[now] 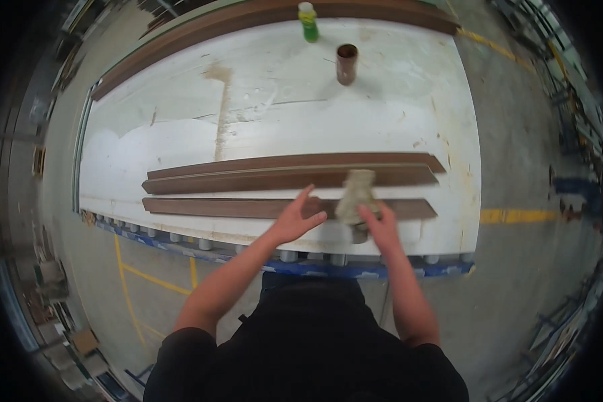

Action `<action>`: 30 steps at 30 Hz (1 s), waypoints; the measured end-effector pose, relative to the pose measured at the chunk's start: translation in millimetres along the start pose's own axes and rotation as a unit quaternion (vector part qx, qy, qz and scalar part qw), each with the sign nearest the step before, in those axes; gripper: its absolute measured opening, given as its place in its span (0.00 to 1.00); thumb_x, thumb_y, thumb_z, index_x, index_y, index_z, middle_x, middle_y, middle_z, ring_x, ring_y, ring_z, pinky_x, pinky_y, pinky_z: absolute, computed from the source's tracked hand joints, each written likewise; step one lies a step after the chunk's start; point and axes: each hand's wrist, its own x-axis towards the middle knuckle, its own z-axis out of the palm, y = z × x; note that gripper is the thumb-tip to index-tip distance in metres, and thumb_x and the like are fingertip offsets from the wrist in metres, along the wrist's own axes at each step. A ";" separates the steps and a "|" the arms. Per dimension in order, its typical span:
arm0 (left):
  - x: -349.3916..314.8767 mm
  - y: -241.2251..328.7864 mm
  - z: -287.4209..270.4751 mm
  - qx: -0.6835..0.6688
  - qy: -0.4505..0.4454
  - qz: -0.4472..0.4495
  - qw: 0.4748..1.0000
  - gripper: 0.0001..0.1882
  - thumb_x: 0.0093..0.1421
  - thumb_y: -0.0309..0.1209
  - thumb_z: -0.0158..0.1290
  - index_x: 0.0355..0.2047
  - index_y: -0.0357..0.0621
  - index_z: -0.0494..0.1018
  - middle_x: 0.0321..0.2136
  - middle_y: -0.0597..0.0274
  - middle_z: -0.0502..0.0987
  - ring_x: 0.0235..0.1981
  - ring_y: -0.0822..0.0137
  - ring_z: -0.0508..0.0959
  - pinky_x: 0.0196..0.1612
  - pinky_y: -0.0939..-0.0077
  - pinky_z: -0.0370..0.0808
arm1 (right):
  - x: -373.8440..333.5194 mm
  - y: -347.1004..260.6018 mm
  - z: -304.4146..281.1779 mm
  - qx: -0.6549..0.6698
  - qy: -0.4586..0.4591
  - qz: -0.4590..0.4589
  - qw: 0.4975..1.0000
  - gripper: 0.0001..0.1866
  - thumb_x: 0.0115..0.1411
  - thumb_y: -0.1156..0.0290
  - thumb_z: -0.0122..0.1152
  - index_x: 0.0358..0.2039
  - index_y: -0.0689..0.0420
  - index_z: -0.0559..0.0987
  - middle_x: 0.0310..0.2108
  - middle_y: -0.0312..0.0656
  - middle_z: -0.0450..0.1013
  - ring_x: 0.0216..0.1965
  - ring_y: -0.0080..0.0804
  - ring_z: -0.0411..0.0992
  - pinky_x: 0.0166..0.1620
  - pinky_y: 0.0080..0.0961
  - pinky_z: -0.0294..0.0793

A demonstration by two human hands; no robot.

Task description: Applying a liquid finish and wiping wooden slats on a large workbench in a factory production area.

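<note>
While the right hand [382, 224] bunches a pale rag [356, 195] over the nearest wood strip [248, 208], the wiping looks, as a guess, only partway done: 3 dark brown strips lie lengthwise on the white workbench [281, 120], and nothing on their surface shows which parts are already wiped. The other 2 strips [288, 171] sit just beyond the nearest strip, touching each other, w/ no hand on them. Rag rests on the nearest strip toward its right end, pinched at its lower edge by the right fingers, which are closed on it. Left hand [295, 221] lies flat on the same strip just left of the rag, fingers spread apart, holding nothing. Well beyond the strips stand a brown cup [346, 63] & a green-yellow bottle [308, 21].
</note>
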 end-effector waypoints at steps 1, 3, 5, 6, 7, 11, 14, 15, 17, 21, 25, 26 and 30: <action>3.5 5.3 5.7 -0.178 -0.027 -0.083 0.980 0.31 0.74 0.44 0.52 0.71 0.43 0.61 0.56 0.56 0.77 0.56 0.61 0.78 0.59 0.62 0.75 | 17.8 1.2 21.7 -0.025 -0.087 0.034 0.995 0.21 0.69 0.54 0.64 0.48 0.61 0.82 0.41 0.42 0.81 0.40 0.29 0.79 0.41 0.30 0.78; 3.6 10.3 -5.1 -0.386 -0.001 -0.191 0.902 0.23 0.77 0.39 0.47 0.68 0.44 0.65 0.56 0.61 0.77 0.55 0.64 0.78 0.57 0.63 0.77 | 52.0 -14.8 70.7 -0.228 -0.131 -0.136 0.955 0.23 0.70 0.52 0.61 0.50 0.62 0.81 0.50 0.49 0.79 0.48 0.42 0.78 0.48 0.35 0.77; -2.3 -10.2 -38.9 -0.459 0.066 -0.151 0.873 0.21 0.76 0.36 0.48 0.66 0.45 0.67 0.56 0.62 0.77 0.57 0.64 0.77 0.58 0.65 0.76 | 95.1 -45.0 101.5 -0.194 -0.154 -0.137 0.959 0.25 0.71 0.51 0.58 0.52 0.63 0.81 0.56 0.54 0.76 0.55 0.52 0.75 0.55 0.37 0.74; -6.9 -21.8 -61.2 -0.489 0.087 -0.143 0.856 0.22 0.75 0.35 0.49 0.66 0.44 0.67 0.58 0.62 0.76 0.59 0.63 0.76 0.60 0.64 0.75 | 120.3 -55.5 117.7 -0.196 -0.102 -0.155 0.963 0.25 0.69 0.52 0.62 0.55 0.61 0.79 0.55 0.52 0.77 0.55 0.48 0.76 0.54 0.36 0.75; -10.9 -25.4 -78.7 -0.518 0.094 -0.102 0.844 0.24 0.76 0.37 0.46 0.67 0.41 0.65 0.62 0.59 0.74 0.62 0.60 0.75 0.64 0.59 0.72 | 153.8 -62.8 127.9 -0.201 -0.082 -0.180 0.959 0.28 0.67 0.52 0.65 0.58 0.61 0.76 0.55 0.52 0.77 0.56 0.46 0.76 0.54 0.36 0.75; -32.4 -89.6 -150.9 -0.647 0.126 -0.108 0.744 0.28 0.77 0.46 0.39 0.69 0.41 0.64 0.65 0.55 0.71 0.67 0.57 0.71 0.69 0.56 0.67 | 322.2 -91.6 179.8 -0.200 0.016 -0.243 0.949 0.43 0.60 0.52 0.75 0.68 0.59 0.66 0.59 0.50 0.75 0.57 0.41 0.76 0.56 0.37 0.76; -8.5 -86.1 -185.8 -0.697 0.116 -0.073 0.703 0.36 0.72 0.55 0.39 0.70 0.41 0.63 0.64 0.50 0.72 0.65 0.50 0.72 0.68 0.49 0.68 | 478.5 -82.7 154.9 -0.231 0.125 -0.290 0.920 0.57 0.54 0.43 0.77 0.70 0.70 0.60 0.68 0.60 0.64 0.69 0.50 0.64 0.69 0.41 0.65; 16.9 -82.7 -196.4 -0.718 0.092 -0.037 0.689 0.36 0.72 0.55 0.40 0.70 0.42 0.63 0.63 0.50 0.72 0.64 0.50 0.73 0.68 0.48 0.69 | 542.6 -90.2 92.4 -0.484 0.231 -0.319 0.781 0.61 0.54 0.36 0.74 0.69 0.75 0.60 0.69 0.62 0.61 0.72 0.51 0.58 0.73 0.43 0.57; 30.6 -110.6 -211.1 -0.725 0.036 -0.015 0.687 0.37 0.70 0.56 0.44 0.70 0.42 0.62 0.61 0.51 0.74 0.62 0.51 0.75 0.65 0.50 0.72 | 609.7 -150.3 46.8 -0.436 0.267 -0.270 0.816 0.62 0.52 0.34 0.74 0.65 0.79 0.63 0.65 0.67 0.64 0.68 0.54 0.61 0.72 0.43 0.58; 11.3 -108.6 -246.3 -0.650 0.081 -0.007 0.755 0.39 0.69 0.39 0.57 0.75 0.43 0.53 0.63 0.60 0.70 0.63 0.65 0.72 0.66 0.65 0.70 | 624.4 -153.2 170.7 -0.161 0.204 -0.249 0.933 0.52 0.44 0.59 0.88 0.63 0.71 0.69 0.58 0.52 0.73 0.57 0.41 0.74 0.63 0.38 0.74; 28.0 -102.5 -261.1 -0.553 0.122 -0.054 0.822 0.41 0.68 0.32 0.56 0.76 0.43 0.49 0.64 0.59 0.69 0.65 0.66 0.69 0.67 0.65 0.69 | 641.2 -170.2 166.5 -0.147 0.196 -0.199 0.949 0.43 0.49 0.67 0.85 0.63 0.64 0.72 0.57 0.43 0.76 0.54 0.34 0.77 0.61 0.34 0.76; 29.3 -99.1 -264.6 -0.513 0.154 -0.041 0.844 0.40 0.68 0.29 0.54 0.76 0.43 0.49 0.63 0.59 0.70 0.65 0.66 0.70 0.67 0.66 0.69 | 639.4 -167.8 174.3 -0.141 0.191 -0.223 0.946 0.42 0.50 0.67 0.84 0.63 0.64 0.72 0.57 0.43 0.76 0.54 0.35 0.76 0.61 0.34 0.76; 37.9 -94.9 -271.0 -0.612 0.145 -0.081 0.773 0.38 0.68 0.25 0.51 0.76 0.42 0.50 0.63 0.58 0.70 0.64 0.64 0.71 0.66 0.66 0.70 | 594.5 -151.4 192.3 -0.174 0.143 -0.283 0.932 0.38 0.54 0.66 0.81 0.62 0.65 0.73 0.57 0.45 0.76 0.55 0.36 0.75 0.60 0.32 0.75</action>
